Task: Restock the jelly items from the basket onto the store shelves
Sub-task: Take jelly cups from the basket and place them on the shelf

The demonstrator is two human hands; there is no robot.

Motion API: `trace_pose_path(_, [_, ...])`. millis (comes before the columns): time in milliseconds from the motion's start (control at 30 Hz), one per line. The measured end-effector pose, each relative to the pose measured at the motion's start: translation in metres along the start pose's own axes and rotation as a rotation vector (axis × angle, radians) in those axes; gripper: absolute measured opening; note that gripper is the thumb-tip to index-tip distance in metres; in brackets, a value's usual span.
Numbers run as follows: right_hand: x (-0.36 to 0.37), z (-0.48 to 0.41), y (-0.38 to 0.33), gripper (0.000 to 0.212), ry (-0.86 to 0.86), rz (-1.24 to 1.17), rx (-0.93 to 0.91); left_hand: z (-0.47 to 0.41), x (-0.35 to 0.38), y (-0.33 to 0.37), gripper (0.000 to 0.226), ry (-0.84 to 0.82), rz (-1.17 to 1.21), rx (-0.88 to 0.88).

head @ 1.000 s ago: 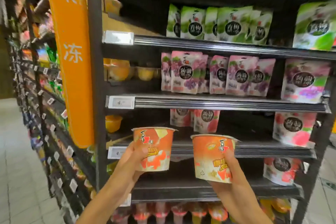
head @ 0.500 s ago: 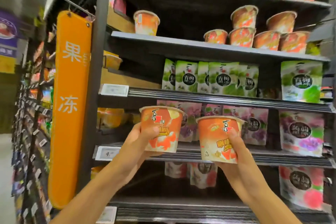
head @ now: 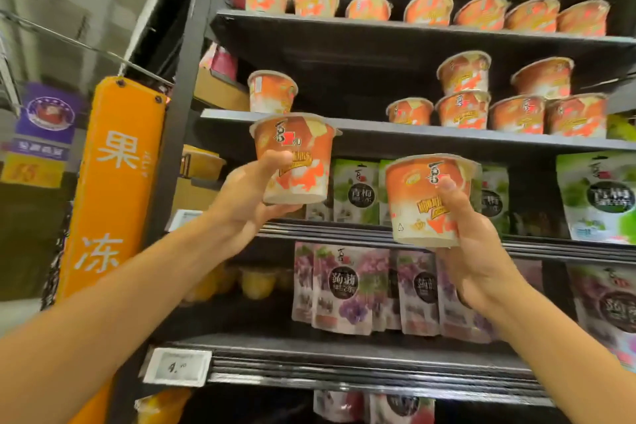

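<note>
Body in view: 2 arms, forearm to fingertips. Left forearm [head: 103, 313] and right forearm [head: 568, 354] are bare, uncovered right to the frame edge. Left hand [head: 247, 203] and right hand [head: 478, 262] bare as well. Right thumb [head: 447, 186] shows 1 short, trimmed nail. Forearms slim and smooth, outlines slightly motion-blurred.
</note>
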State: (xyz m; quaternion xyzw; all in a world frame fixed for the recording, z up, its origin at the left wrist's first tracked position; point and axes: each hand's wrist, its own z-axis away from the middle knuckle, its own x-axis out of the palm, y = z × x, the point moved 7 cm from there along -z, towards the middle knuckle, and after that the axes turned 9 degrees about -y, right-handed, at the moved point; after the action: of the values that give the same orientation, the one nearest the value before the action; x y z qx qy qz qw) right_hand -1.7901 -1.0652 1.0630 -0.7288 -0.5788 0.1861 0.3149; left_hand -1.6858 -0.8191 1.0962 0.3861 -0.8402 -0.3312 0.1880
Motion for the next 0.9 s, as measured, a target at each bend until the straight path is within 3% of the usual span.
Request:
trace_pose_path(200, [-0.001,-0.036,0.001,0.062,0.017,-0.027,-0.002,-0.071,0.001,0.049,0.061,0.075,-0.199,0.124])
trace_pose_path(333, [0.001,-0.059,-0.008,0.062,0.026,-0.028,-0.042,-0.127,0.007,0.088,0.062,0.107,-0.331,0.214])
trace_pose_path(533, [0.0,-0.082,-0.031,0.054,0.028,0.019,-0.114,-0.198,0.002,0.09,0.076,0.209,-0.428,0.146])
trace_pose_path(767, [0.005,-0.115,-0.049,0.062,0.058,0.063,-0.122,-0.235,-0.016,0.057,0.079,0.191,-0.574,-0.005])
trace_pose_path(900, [0.015,-0.14,-0.056,0.079,0.063,0.065,-0.117,-0.241,-0.017,0.059,0.08,0.249,-0.691,0.019])
